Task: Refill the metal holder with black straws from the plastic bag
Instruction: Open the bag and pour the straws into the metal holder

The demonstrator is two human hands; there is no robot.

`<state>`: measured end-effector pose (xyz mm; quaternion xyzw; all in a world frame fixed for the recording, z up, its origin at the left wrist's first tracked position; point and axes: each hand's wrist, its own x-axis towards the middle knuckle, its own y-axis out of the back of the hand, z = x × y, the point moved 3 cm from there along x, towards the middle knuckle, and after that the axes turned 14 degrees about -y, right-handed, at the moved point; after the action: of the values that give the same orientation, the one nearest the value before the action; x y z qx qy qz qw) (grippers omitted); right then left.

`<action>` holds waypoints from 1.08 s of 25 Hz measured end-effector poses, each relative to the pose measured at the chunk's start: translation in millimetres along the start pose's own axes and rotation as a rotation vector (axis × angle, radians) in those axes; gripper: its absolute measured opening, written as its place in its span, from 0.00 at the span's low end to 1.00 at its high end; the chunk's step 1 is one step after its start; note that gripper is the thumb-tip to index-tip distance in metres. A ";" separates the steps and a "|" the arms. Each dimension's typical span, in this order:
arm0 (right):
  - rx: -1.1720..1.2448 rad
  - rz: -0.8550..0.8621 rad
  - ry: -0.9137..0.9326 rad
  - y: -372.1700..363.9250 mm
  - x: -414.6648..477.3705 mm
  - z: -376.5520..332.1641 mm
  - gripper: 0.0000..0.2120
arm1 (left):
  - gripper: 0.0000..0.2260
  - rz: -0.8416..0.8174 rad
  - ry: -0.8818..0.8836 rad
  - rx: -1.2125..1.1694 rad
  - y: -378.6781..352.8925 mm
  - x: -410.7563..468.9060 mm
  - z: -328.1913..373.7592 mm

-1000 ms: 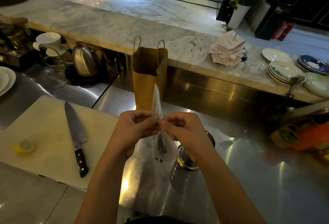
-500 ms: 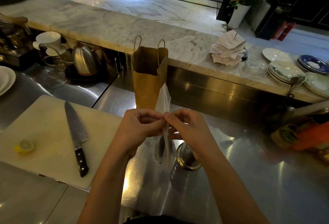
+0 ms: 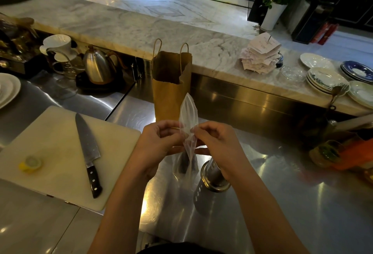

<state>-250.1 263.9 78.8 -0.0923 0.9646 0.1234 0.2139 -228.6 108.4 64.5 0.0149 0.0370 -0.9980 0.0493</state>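
A clear plastic bag [image 3: 188, 112] hangs upright between my hands above the steel counter. My left hand [image 3: 157, 142] and my right hand [image 3: 216, 142] both pinch the bag's neck, fingers closed on it at about the same height. Dark black straws [image 3: 184, 163] show through the lower part of the bag, below my hands. The perforated metal holder [image 3: 210, 185] stands on the counter just right of the bag, partly hidden under my right wrist. Its inside is not visible.
A brown paper bag [image 3: 171, 84] stands right behind my hands. At left, a knife [image 3: 86, 149] and a lemon piece [image 3: 30, 164] lie on a white cutting board [image 3: 50, 173]. A kettle [image 3: 99, 68] sits at back left, stacked plates [image 3: 327, 80] on the marble ledge at right.
My hands have shifted slightly on the bag's neck, and the bag's top now stands more spread out above my fingers. The holder has not moved.
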 end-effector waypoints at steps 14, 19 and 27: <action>0.032 0.049 -0.038 10.1 3.4 3.8 0.08 | 0.12 0.026 -0.012 0.006 5.5 0.6 -0.8; 0.053 0.080 -0.040 18.1 5.7 3.9 0.09 | 0.11 0.078 -0.051 0.097 12.0 1.3 2.5; -0.063 0.124 0.032 13.4 6.6 2.6 0.09 | 0.11 -0.002 -0.036 0.222 -5.9 2.2 2.8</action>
<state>-258.1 276.5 76.4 -0.0409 0.9674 0.1652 0.1874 -231.5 113.8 67.7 0.0025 -0.0747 -0.9961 0.0469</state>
